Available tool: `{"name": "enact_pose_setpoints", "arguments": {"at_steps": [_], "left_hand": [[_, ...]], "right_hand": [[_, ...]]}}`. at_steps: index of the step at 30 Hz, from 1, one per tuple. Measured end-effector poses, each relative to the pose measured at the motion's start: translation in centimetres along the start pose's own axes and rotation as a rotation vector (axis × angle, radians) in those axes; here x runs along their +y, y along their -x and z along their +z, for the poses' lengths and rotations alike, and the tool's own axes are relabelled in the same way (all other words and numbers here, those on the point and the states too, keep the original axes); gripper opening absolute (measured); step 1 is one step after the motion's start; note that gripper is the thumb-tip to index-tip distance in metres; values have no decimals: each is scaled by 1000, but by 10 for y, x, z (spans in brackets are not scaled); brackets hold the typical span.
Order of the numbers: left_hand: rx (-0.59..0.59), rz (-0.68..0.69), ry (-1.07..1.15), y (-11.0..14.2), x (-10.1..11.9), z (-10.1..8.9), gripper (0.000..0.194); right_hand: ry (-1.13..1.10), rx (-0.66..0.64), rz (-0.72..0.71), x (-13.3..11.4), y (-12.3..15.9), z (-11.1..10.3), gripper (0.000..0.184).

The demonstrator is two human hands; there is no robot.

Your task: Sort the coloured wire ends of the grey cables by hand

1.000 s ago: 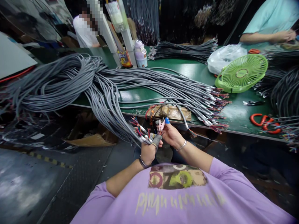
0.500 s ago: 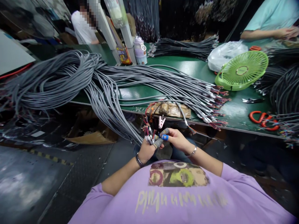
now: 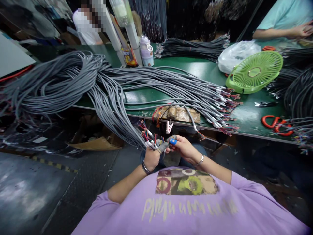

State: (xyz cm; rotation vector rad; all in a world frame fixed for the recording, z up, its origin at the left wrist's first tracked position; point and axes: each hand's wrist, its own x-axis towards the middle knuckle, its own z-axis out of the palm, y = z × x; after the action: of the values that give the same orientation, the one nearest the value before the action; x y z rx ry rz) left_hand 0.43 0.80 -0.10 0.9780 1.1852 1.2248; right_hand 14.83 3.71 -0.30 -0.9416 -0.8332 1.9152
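Note:
My left hand [image 3: 153, 157] is closed around the ends of a bunch of grey cables [image 3: 117, 117], below the bench edge. Coloured wire ends [image 3: 147, 133] fan out above that fist. My right hand [image 3: 184, 148] meets it from the right, fingers pinched at a cable end too small to make out fully. Grey wrapping covers some fingertips, and a blue band sits on one right finger. Just above the hands, a pale pink clothespin [image 3: 169, 127] stands at the bench edge, in front of a taped cardboard block [image 3: 179, 113].
More grey cables with stripped ends [image 3: 217, 111] lie across the green bench [image 3: 246, 117]. To the right are a green fan [image 3: 255, 71], a plastic bag [image 3: 234, 57], orange-handled scissors [image 3: 276, 125] and small snips [image 3: 265, 104]. A bottle [image 3: 146, 52] stands behind. Two other people sit across the bench.
The wire ends in my left hand have tipped and shifted left. My right fingers have moved slightly down, staying close to the left hand.

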Motion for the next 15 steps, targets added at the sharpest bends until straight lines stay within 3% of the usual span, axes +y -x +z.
{"name": "enact_pose_setpoints", "arguments": {"at_steps": [7, 15], "left_hand": [[-166, -59, -16, -1, 6, -7, 22], [-49, -6, 10, 0, 1, -2, 24]], "right_hand": [[-49, -166, 30, 2, -11, 8, 27], [19, 74, 28, 3, -5, 1, 44]]}}
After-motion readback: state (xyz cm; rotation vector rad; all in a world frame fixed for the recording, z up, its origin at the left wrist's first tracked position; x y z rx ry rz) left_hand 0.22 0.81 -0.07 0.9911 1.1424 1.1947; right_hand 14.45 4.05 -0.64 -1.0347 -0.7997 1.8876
